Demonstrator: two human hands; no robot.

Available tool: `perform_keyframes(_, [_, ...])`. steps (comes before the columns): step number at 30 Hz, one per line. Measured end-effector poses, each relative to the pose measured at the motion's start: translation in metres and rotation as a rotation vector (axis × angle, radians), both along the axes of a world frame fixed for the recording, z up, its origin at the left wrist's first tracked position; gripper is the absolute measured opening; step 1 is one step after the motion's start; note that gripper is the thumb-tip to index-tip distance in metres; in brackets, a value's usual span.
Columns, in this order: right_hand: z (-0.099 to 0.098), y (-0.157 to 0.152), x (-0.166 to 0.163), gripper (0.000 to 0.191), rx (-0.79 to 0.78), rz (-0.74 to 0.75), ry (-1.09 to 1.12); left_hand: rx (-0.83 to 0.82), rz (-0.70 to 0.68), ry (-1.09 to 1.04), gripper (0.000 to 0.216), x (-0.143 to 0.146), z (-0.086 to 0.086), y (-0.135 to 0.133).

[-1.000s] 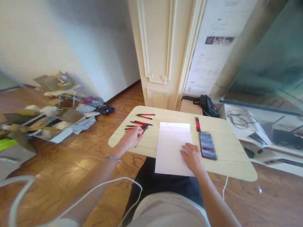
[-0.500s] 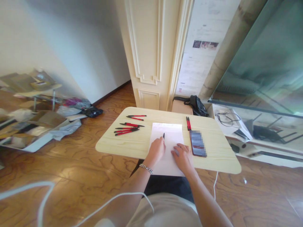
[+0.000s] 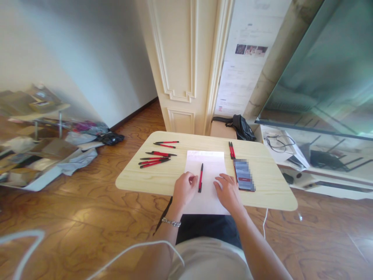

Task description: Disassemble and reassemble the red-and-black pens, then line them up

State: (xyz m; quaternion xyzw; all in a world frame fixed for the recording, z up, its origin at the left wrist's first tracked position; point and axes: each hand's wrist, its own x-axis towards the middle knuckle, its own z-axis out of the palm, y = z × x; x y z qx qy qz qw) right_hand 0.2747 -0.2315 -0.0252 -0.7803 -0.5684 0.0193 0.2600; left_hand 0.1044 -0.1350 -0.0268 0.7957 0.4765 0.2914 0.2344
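Red-and-black slim plastic pen (image 3: 201, 178) lies flat on the white rectangular sheet of paper (image 3: 208, 204), between my two hands and touching neither as far as I can see. Its long axis runs almost straight away from me, close to parallel with the sheet's long sides, black pointed end toward the far edge and the other end toward my body.

My left hand (image 3: 185, 188) is much the nearer: the pen sits just to the right of its thumb and forefinger. That grip is released, fingers loosely curled around nothing. From there, reaching the pen calls for only a small sideways shift to the right, meeting the barrel across its length.

My right hand (image 3: 228, 190) rests palm down by the sheet's right edge, fingers spread and grasping nothing, farther from the pen, which lies to its left. Just beyond it on the pale wood-grain bench (image 3: 274, 177) is a dark-edged rectangular phone (image 3: 244, 175).
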Motion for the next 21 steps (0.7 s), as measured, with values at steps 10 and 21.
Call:
perform_keyframes(10, [0.031,0.065,-0.015,0.041,-0.309,-0.013,0.044,-0.101,0.073,-0.146,0.024,-0.031,-0.004,-0.013])
perform_keyframes(21, [0.025,0.106,-0.017,0.041,-0.458,-0.047,0.036,-0.144,0.048,-0.197,0.025,-0.027,0.003,-0.014])
